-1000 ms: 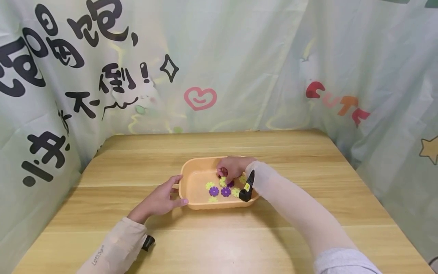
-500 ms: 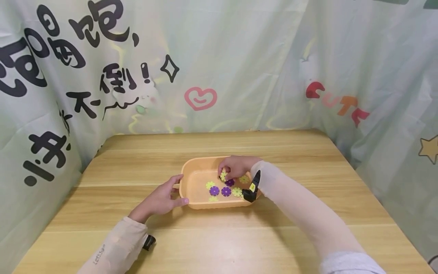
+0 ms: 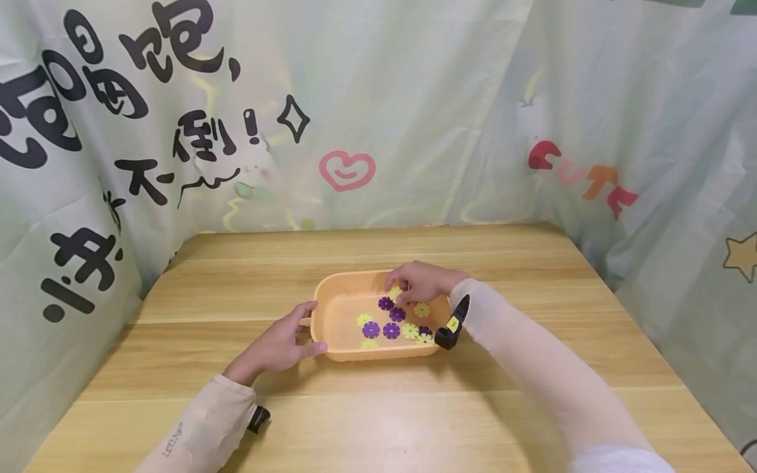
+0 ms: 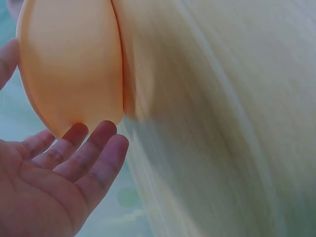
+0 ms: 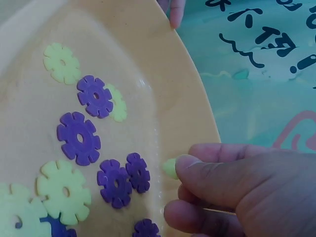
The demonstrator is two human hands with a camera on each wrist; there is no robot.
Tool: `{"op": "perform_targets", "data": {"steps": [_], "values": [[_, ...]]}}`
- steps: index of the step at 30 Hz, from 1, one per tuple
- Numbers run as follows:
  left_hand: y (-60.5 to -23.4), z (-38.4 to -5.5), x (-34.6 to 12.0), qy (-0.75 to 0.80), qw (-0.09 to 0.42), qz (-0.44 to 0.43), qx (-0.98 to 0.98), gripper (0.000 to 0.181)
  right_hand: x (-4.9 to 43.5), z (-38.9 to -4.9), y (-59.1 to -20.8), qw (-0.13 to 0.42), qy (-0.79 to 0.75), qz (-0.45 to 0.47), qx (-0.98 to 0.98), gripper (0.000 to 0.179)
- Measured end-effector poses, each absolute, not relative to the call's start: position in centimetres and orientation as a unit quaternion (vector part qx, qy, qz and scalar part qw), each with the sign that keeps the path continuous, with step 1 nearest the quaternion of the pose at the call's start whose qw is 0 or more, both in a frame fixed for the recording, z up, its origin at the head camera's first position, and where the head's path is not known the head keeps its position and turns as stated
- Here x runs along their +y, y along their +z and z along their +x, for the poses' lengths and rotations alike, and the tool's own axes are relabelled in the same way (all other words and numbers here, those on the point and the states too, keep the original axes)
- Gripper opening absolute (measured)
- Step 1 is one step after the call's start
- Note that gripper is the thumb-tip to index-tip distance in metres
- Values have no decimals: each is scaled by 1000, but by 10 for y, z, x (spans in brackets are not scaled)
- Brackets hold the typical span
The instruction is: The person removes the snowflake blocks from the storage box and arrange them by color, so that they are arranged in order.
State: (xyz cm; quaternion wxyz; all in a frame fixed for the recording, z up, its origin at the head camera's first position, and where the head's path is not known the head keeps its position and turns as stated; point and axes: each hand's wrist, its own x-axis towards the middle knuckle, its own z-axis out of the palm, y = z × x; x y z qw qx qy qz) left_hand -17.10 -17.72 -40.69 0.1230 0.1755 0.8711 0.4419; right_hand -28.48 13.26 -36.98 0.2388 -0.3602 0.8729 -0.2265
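My left hand [image 3: 279, 341] spans the left end of a peach-orange plastic tub [image 3: 337, 348], its thumb at the near rim. In the left wrist view the fingers [image 4: 101, 163] lie loosely extended against the tub's outer wall. Between thumb and forefinger my right hand [image 3: 422, 281] pinches a yellow notched snowflake disc [image 3: 395, 293] over the tub's far side; only its edge shows in the right wrist view. Below lie several loose discs, among them a purple disc [image 5: 79, 138], a yellow disc [image 5: 64, 191] and a second purple disc [image 5: 114, 182].
The tub stands on a wooden table [image 3: 378, 414] towards the middle. A pale printed curtain [image 3: 414, 112] hangs behind the table and along both sides. Black wrist cameras sit on both sleeves.
My right hand has lifted slightly and shifted right and away with the yellow disc, uncovering purple discs beneath it. The left hand and tub stay put.
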Motion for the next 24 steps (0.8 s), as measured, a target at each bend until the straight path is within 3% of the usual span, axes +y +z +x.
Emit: {"op": "perform_targets", "data": {"steps": [8,15,24], "values": [[-405,-172,-177,458,129,160,865,81,145,-285,-366,192,-221,-365,883,33],[-407,-174,-172,553,131,70,819,63,158,-283,-362,187,-256,-343,884,35],[-403,-179,-166,612,135,8,779,61,175,-284,-359,164,-276,-317,893,36]]}}
